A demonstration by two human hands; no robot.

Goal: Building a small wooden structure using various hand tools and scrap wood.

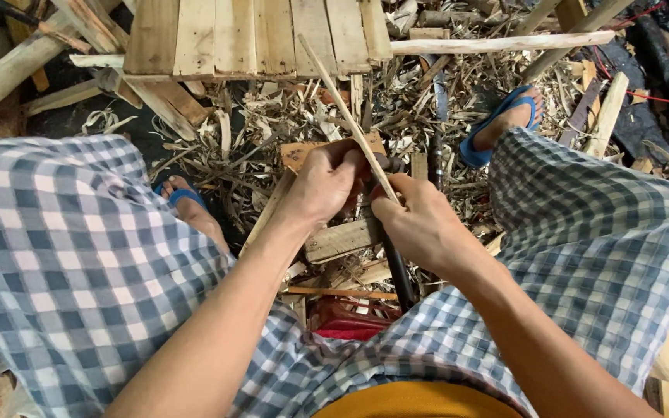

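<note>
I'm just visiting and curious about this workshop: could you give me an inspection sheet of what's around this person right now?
Surface: ground buried in pale wood shavings and offcuts.
Job's things: long thin pale wooden strip, slanting up from both hands; dark rod-like tool beneath them, its kind unclear.
Clutter: short flat wooden block; red object under the knees.
Fingers: left hand and right hand both closed on the strip.
Cables: thin red cord at far right.
Surroundings: slatted wooden pallet; blue sandals; checked blue-and-white trousers.
</note>
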